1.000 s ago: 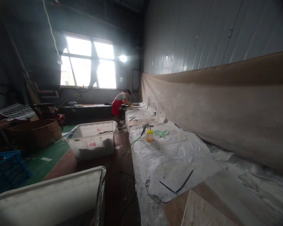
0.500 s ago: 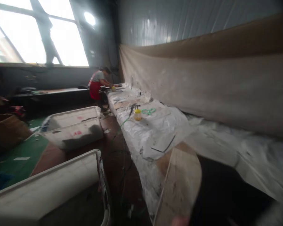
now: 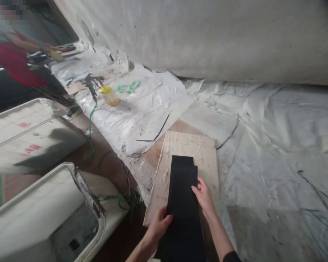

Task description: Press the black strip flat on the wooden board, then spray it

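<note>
Black sheet material (image 3: 183, 207) ran over the pale board (image 3: 205, 147) on the surface (image 3: 153, 96) before me, left hand (image 3: 160, 225) and right hand (image 3: 204, 195) each with a closed grip on 1 long edge, apparently to keep it straight.

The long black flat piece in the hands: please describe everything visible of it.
The long, flat, black strip looks smooth; its material cannot be told. Its far end steps in at the right corner, perhaps overlapping layers; its near end leaves the picture. It extends over a pale, flat wooden board; contact is unclear. The left hand's grip holds its left edge; the right hand's grip holds its right edge, farther away.
</note>
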A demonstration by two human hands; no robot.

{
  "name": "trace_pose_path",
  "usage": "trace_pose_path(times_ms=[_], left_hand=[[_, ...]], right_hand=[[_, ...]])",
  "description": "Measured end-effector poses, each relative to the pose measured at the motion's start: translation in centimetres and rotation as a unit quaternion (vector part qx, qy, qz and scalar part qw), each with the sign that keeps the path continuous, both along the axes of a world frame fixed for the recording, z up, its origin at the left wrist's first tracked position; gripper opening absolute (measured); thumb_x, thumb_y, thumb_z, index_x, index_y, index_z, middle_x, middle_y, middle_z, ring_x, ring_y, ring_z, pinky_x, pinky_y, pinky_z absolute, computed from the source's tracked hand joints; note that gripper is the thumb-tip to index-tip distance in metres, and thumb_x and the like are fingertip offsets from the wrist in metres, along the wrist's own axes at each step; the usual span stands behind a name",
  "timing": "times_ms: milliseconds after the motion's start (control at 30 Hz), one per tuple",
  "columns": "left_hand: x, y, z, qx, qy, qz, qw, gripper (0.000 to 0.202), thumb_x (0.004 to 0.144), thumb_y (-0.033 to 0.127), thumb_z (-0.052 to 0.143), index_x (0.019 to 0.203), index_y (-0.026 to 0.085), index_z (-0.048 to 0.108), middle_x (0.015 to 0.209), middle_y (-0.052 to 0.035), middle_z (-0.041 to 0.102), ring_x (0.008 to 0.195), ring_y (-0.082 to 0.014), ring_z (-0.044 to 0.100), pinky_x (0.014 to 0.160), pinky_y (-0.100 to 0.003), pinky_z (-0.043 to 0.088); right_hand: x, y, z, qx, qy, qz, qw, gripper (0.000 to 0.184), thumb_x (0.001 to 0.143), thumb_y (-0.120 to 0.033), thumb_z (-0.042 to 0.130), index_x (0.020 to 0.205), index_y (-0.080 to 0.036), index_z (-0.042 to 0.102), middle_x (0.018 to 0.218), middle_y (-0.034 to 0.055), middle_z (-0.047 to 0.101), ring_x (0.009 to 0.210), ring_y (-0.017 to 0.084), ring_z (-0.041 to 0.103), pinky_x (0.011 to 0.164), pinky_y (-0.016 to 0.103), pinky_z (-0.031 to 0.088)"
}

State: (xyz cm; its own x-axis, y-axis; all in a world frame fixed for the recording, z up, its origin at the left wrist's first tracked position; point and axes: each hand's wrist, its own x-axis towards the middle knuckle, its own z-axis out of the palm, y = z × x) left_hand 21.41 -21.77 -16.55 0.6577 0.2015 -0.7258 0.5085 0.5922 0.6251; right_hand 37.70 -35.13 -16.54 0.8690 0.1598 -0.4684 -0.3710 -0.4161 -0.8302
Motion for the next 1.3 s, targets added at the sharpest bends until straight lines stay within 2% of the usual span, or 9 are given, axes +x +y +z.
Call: trace_pose_path(times_ms=[100,167,367,500,633,767,933,1100,1300], left_hand=[[0.0,-0.1,-0.4,0.013,-0.007,-0.019,1.0,0.035,0.065,0.027,0.07,0.097,0.013,0.068,0.093,-0.0085,0.074,0.09,-0.027,0.066,0.086,-0.038,0.052],[-0.2,-0.2,-0.6,0.022,-0.013,-0.033,0.999,0.038,0.068,0.026,0.067,0.103,0.011,0.066,0.098,-0.0099,0.074,0.095,-0.0282,0.066,0.089,-0.039,0.051],[-0.9,-0.3,-0.2,0.047,-0.05,-0.067,0.995,0.036,0.08,0.024,0.06,0.114,0.012,0.063,0.119,-0.0116,0.068,0.118,-0.0295,0.058,0.105,-0.042,0.044],[-0.7,0.0,0.5,0.061,-0.048,-0.093,0.993,0.037,0.082,0.024,0.058,0.117,0.013,0.062,0.126,-0.0116,0.064,0.121,-0.0299,0.056,0.106,-0.042,0.044],[-0.4,0.2,1.1,0.069,-0.047,-0.11,0.99,0.038,0.082,0.022,0.056,0.119,0.013,0.06,0.126,-0.0122,0.064,0.12,-0.0295,0.057,0.105,-0.043,0.044],[-0.4,0.2,1.1,0.065,-0.05,-0.111,0.99,0.037,0.082,0.023,0.056,0.117,0.012,0.06,0.125,-0.0131,0.064,0.117,-0.0294,0.059,0.105,-0.043,0.044],[-0.4,0.1,0.9,0.069,-0.054,-0.108,0.99,0.035,0.083,0.023,0.056,0.115,0.011,0.061,0.122,-0.0146,0.065,0.115,-0.0302,0.06,0.102,-0.044,0.046],[-0.5,0.3,0.9,0.06,-0.052,-0.109,0.991,0.035,0.083,0.024,0.057,0.116,0.012,0.061,0.121,-0.0135,0.066,0.112,-0.0296,0.061,0.1,-0.043,0.047],[-0.3,0.4,1.4,0.038,-0.049,-0.105,0.993,0.033,0.085,0.024,0.057,0.116,0.014,0.062,0.118,-0.0109,0.068,0.109,-0.0284,0.062,0.097,-0.04,0.048]], right_hand=[[0.4,-0.1,1.0,-0.2,-0.09,0.064,0.974,0.054,0.079,-0.032,0.05,0.132,-0.021,0.049,0.088,0.0036,0.066,0.077,0.022,0.062,0.071,0.037,0.048],[1.0,-0.3,1.5,-0.266,-0.14,0.09,0.949,0.05,0.083,-0.033,0.048,0.132,-0.023,0.048,0.098,0.0052,0.063,0.081,0.022,0.061,0.072,0.037,0.047],[3.7,0.2,1.5,-0.274,-0.207,0.172,0.923,0.034,0.086,-0.036,0.059,0.118,-0.024,0.058,0.109,0.0045,0.06,0.096,0.021,0.06,0.08,0.034,0.049],[5.2,1.4,1.3,-0.308,-0.232,0.215,0.897,0.041,0.081,-0.039,0.068,0.118,-0.025,0.058,0.112,0.0045,0.059,0.104,0.023,0.058,0.084,0.034,0.048],[6.0,2.4,1.2,-0.35,-0.237,0.26,0.868,0.029,0.077,-0.041,0.072,0.098,-0.024,0.062,0.101,0.0038,0.059,0.102,0.025,0.057,0.08,0.035,0.046],[6.3,2.7,1.1,-0.328,-0.195,0.248,0.89,0.028,0.074,-0.041,0.075,0.085,-0.023,0.057,0.094,0.0019,0.061,0.096,0.023,0.058,0.075,0.032,0.043],[6.5,2.9,1.0,-0.301,-0.106,0.142,0.937,0.039,0.076,-0.054,0.068,0.1,-0.025,0.056,0.075,-0.0034,0.062,0.068,0.017,0.057,0.059,0.029,0.034],[6.5,2.9,1.0,-0.299,-0.117,0.159,0.934,0.026,0.08,-0.049,0.063,0.082,-0.023,0.061,0.068,-0.0012,0.062,0.064,0.017,0.055,0.059,0.028,0.031],[6.2,2.7,1.0,-0.307,-0.152,0.164,0.925,0.025,0.08,-0.047,0.059,0.075,-0.022,0.06,0.063,-0.0003,0.059,0.059,0.017,0.052,0.057,0.029,0.03]])
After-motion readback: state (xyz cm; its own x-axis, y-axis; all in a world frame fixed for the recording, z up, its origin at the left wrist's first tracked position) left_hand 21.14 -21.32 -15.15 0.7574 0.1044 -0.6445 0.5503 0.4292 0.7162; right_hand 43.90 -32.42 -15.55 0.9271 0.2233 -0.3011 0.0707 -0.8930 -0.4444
